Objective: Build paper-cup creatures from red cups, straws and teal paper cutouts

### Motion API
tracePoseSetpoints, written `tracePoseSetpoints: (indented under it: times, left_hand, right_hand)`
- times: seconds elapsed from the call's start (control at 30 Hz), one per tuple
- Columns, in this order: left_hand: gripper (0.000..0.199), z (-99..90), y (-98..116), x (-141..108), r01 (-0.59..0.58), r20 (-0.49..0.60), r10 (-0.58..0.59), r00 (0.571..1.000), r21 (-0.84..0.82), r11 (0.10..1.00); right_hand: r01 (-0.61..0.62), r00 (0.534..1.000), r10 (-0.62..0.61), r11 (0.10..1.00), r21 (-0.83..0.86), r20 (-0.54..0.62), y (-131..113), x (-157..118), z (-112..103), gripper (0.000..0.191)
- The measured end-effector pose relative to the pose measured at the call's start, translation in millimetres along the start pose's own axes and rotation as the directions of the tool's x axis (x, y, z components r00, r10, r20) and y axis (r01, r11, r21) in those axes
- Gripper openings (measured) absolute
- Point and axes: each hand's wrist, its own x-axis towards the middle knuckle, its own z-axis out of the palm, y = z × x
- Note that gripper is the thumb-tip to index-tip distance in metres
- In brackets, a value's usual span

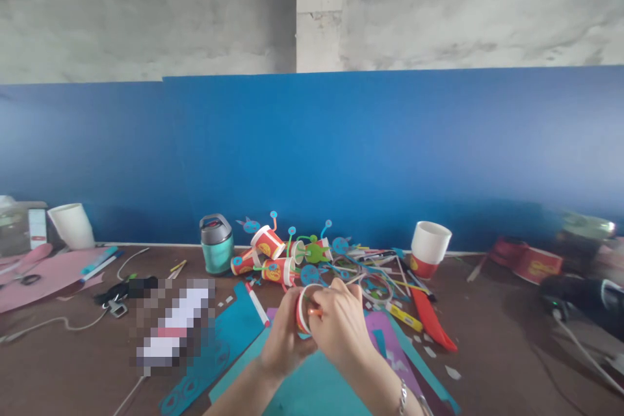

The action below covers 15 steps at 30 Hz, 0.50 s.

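Note:
A red and white paper cup (303, 312) is held on its side above the teal paper, its open rim turned toward the right. My left hand (285, 331) is wrapped round the cup from the left. The fingers of my right hand (338, 318) reach into the cup's mouth and are closed on a small orange piece (315, 312), partly hidden by them. Just behind the hands lies a pile of decorated red cups (279, 270) with blue and green paper shapes and bent stems.
Teal paper (312, 383) and purple paper (385, 331) lie under the hands. A teal jar (217, 250) stands at back left, stacked white cups (429, 244) at back right. A yellow glue tube (406, 317), red paper (431, 322), a marker (257, 304) and scraps lie nearby.

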Motion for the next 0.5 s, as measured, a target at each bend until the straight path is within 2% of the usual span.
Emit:
tracePoseSetpoints:
  times: [0.2,0.5]
  left_hand:
    - [0.057,1.9,-0.7,0.0,0.011,0.007,-0.011,1.0,-0.002,1.0]
    - [0.057,4.9,4.9,1.7,0.08,-0.012,-0.083,0.996,-0.154,0.985]
  right_hand:
    - [-0.061,0.998,0.061,0.997,0.038,0.018,-1.2,-0.9,-2.6,0.019]
    - [-0.02,0.999,0.023,0.995,0.099,-0.029,-2.7,-2.8,-0.4,0.021]
